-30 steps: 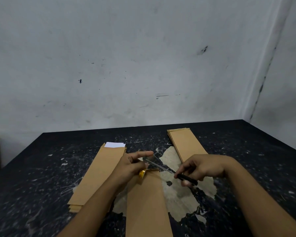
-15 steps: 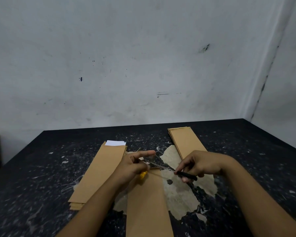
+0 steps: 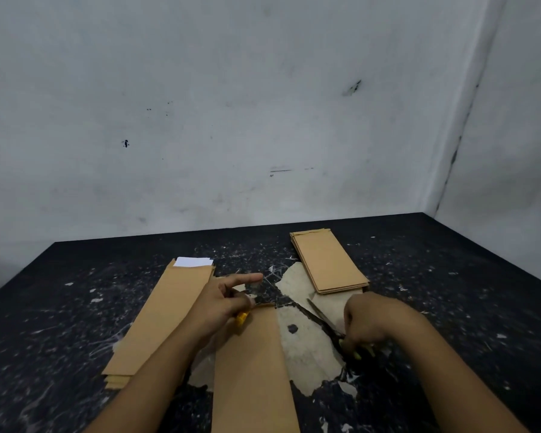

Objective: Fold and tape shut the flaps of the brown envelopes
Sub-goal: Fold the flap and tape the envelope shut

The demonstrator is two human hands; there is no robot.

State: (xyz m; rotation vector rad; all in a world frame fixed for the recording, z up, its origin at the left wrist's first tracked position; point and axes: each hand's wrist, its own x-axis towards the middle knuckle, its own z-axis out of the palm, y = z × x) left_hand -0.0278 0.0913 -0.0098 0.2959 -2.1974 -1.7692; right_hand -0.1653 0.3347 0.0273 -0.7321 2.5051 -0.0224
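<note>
Landmark: the brown envelope [image 3: 252, 364] lying lengthwise in the middle of the dark speckled table [image 3: 60, 307], its near end running out of view at the bottom.
Left hand [image 3: 222, 303]: at the envelope's far left corner, forefinger stretched out straight toward the right, the other fingers curled around something yellow [image 3: 241, 317] that I take for a tape roll, though most of it is hidden. A clear strip of tape [image 3: 263, 292] seems to stretch from this hand above the envelope's far edge; it is hard to make out.
Right hand [image 3: 372, 323]: to the right of the envelope, down at the table, fingers closed round the handles of the scissors [image 3: 325, 326].
Scissors: blades pointing up and left toward the envelope's far right corner; whether they lie flat on the table I cannot tell.
Left stack [image 3: 163, 317]: brown envelopes just left of the middle one, a white sheet [image 3: 192, 261] showing at the far end.
Right stack [image 3: 327, 260]: brown envelopes beyond and to the right, apart from it.
Table surface: a pale, worn patch [image 3: 306, 348] just right of the envelope, under the scissors.
</note>
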